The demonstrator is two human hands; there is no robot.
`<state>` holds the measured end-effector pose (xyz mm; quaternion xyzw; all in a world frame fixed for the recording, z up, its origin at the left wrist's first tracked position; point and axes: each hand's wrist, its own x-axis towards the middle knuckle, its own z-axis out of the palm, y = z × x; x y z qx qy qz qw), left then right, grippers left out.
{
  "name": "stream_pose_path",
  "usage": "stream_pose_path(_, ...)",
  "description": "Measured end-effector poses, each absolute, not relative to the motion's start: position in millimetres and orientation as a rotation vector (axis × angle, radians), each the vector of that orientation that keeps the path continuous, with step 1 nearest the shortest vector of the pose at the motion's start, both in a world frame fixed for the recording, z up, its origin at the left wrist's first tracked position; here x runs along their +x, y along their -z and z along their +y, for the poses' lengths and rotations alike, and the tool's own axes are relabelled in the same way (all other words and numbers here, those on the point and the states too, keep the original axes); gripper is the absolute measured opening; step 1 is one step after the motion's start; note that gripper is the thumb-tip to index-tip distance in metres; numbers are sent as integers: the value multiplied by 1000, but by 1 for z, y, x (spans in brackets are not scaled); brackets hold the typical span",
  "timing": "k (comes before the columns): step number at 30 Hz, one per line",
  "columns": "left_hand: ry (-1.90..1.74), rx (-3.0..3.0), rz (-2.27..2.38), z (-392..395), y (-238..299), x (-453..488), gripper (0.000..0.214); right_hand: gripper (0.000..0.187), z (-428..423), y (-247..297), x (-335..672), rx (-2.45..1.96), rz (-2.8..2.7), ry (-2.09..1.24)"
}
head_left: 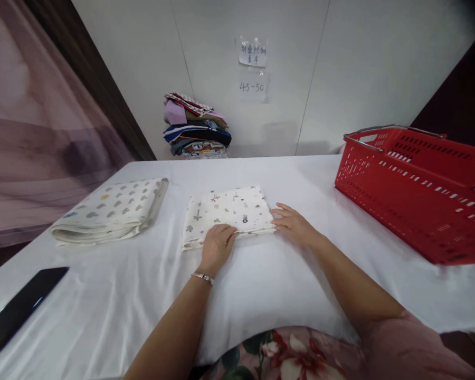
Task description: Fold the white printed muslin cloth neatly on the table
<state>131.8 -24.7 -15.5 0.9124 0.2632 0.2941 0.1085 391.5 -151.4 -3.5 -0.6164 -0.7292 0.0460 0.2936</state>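
A folded white cloth [225, 211] with small printed figures in grey, green and red lies flat near the middle of the table. My left hand [217, 245] rests on its front edge, fingers laid over the top and the thumb by the edge. At the cloth's right edge, my right hand [295, 226] has its fingers stretched out and apart, their tips touching the side. To the left lies a thicker folded cloth [121, 206], white with a grey repeating print, apart from both hands.
A red plastic basket [399, 195] with metal handles stands on the right of the white-covered table [253, 295]. A black phone [24, 306] lies at the front left. Behind the table's far edge rises a stack of folded fabrics [198, 132] against the wall. A curtain [43, 121] hangs at left.
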Motion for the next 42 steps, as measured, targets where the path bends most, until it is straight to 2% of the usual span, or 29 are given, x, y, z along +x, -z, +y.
stream_pose_path(7,-863,2668,753,-24,16,130,19,33,-153,8,395,-1699,-1972,-201)
stream_pose_path(15,-848,2687,757,-25,16,130,20,22,-151,11,393,-1637,-1891,-207)
stream_pose_path(21,-855,2696,743,-23,17,129,21,25,-152,13,396,-1621,-1873,-253)
stream_pose_path(42,-847,2694,742,-24,17,129,22,30,-151,1,382,-1611,-1879,-91)
